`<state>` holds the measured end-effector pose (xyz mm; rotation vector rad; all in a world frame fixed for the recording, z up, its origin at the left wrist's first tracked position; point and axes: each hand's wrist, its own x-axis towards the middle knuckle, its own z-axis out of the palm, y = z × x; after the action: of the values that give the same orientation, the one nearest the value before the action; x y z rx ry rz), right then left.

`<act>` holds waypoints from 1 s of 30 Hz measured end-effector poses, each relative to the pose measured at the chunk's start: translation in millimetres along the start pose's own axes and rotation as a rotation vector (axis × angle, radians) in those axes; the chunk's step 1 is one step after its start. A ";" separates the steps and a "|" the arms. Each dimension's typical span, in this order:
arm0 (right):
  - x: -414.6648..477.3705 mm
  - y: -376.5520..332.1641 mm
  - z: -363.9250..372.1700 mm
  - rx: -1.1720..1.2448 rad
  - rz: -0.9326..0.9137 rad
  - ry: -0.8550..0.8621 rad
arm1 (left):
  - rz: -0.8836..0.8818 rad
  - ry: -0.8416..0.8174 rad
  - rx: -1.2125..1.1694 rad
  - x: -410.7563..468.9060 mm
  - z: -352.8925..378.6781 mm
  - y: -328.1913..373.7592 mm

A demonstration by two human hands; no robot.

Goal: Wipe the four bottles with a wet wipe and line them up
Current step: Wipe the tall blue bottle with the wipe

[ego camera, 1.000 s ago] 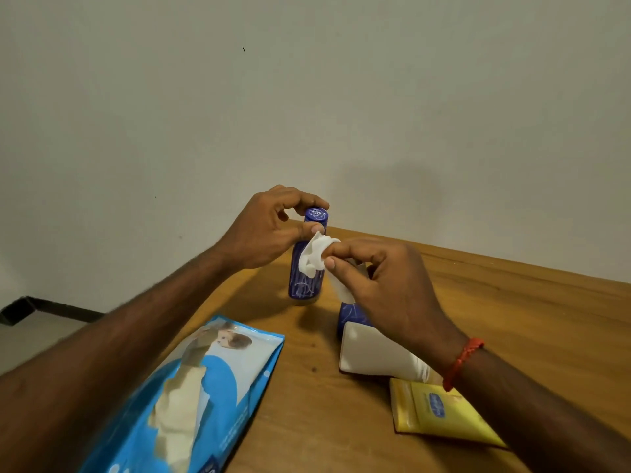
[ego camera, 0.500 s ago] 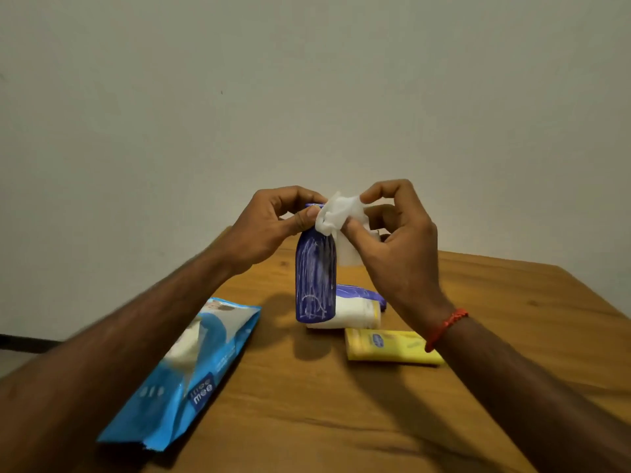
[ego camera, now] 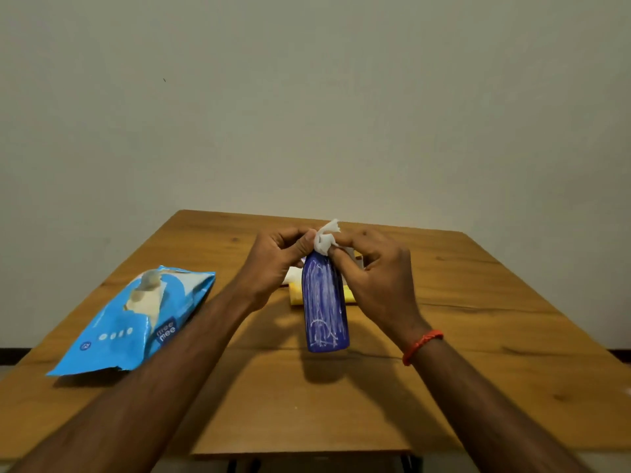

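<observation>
One blue bottle (ego camera: 325, 307), white-streaked, upright.

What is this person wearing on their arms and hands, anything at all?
Very little. Both forearms are bare, with no sleeves in view and no gloves. The left hand wears nothing. By the right hand, the wrist carries a thin red-orange braided thread bracelet.
</observation>
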<state>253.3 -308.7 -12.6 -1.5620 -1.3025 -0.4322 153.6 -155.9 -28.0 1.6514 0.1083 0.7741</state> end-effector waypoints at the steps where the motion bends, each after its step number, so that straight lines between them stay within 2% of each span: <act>1: -5.0 2.1 0.0 -0.009 0.008 -0.010 | -0.009 -0.001 -0.010 -1.5 2.8 -2.7; 7: -25.7 12.0 4.3 -0.066 0.038 -0.062 | -0.069 0.003 -0.051 -10.7 11.4 -19.2; 13: -30.3 24.4 11.9 -0.039 0.048 -0.130 | -0.122 0.061 -0.209 -10.4 10.1 -42.7; 18: -31.0 29.2 15.7 -0.026 0.061 -0.132 | -0.180 0.051 -0.358 -10.8 15.0 -60.6; 25: -32.6 24.9 23.6 -0.096 0.049 -0.073 | -0.195 0.065 -0.436 -11.3 14.6 -52.4; 27: -39.1 20.1 23.0 -0.124 0.007 -0.125 | -0.204 0.062 -0.451 -11.1 14.0 -51.8; 30: -60.2 10.3 19.8 -0.150 0.021 -0.298 | -0.225 0.072 -0.456 -10.9 10.9 -50.7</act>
<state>234.9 -322.0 -72.6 -1.8160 -1.5050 -0.2965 168.4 -157.6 -78.8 1.1575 0.1537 0.6303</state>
